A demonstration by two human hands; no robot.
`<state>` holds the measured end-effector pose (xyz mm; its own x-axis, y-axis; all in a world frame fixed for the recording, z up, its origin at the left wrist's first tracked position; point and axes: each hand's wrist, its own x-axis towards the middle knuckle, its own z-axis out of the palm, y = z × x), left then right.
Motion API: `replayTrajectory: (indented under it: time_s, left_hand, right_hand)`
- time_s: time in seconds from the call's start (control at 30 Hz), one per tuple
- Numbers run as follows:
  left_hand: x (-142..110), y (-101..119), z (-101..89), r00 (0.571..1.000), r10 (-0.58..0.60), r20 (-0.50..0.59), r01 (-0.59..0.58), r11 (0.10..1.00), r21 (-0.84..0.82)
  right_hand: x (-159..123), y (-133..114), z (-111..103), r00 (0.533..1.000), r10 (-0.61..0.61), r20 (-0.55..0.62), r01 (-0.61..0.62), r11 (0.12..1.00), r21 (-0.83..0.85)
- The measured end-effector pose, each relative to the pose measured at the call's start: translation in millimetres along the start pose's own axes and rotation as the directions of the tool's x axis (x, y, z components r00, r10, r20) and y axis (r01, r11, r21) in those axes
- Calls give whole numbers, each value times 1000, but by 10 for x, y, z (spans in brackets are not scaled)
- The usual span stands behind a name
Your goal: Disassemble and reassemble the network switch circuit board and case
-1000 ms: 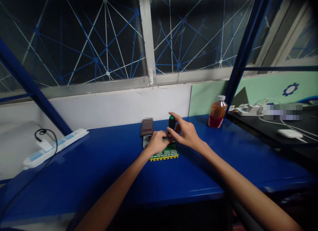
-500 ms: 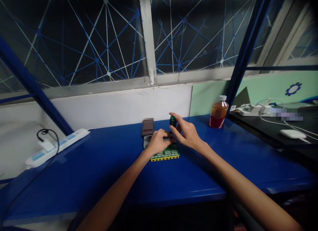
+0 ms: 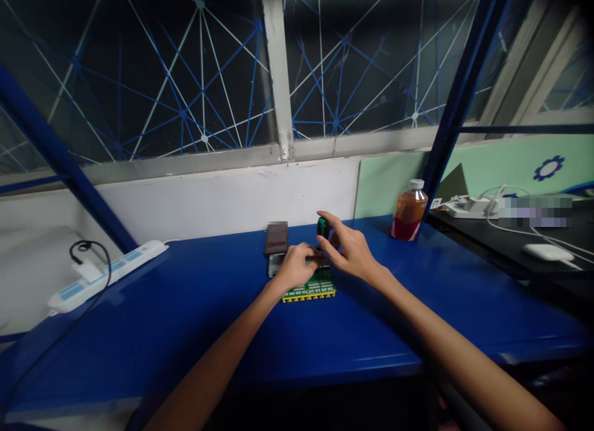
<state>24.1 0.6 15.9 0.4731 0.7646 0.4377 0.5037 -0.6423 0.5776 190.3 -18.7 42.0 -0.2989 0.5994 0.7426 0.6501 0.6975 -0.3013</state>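
Note:
My right hand [image 3: 352, 248] has its thumb and fingers closed around the black handle of an upright screwdriver [image 3: 322, 226], its green cap showing at the top. My left hand [image 3: 296, 266] rests over a green circuit board [image 3: 315, 287] with a yellow front edge, thumb and fingers pinched together near the foot of the screwdriver. What those left fingers grip is hidden, and so is the screwdriver's tip. Behind the left hand lies a grey case [image 3: 275, 264], partly covered by it.
A dark flat phone-like device [image 3: 277, 238] lies behind the case on the blue table [image 3: 195, 320]. Farther right stands a bottle of reddish drink [image 3: 409, 213]. At the left is a white power strip [image 3: 111, 276] with a black cable. A black side table [image 3: 505, 245] carries chargers and cords.
The right fingers have shifted slightly around the screwdriver handle, the thumb moving across it. The left hand stays on the board; the view has moved very little.

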Motion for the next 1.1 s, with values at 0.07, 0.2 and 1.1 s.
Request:
replayTrajectory:
  time_s: [0.07,0.2,1.1]
  left_hand:
    - [-1,4,-10,1000,3,17,-3,1000,-3]
    - [-2,-7,-12,1000,5,28,-5,1000,-1]
    - [-11,-47,24,1000,14,-4,-14,999,-40]
  right_hand:
    - [0,-3,-4,1000,1,2,-1,1000,1]
    - [4,-6,-11,1000,-2,10,2,1000,9]
    - [6,3,-4,1000,-5,-1,5,1000,-8]
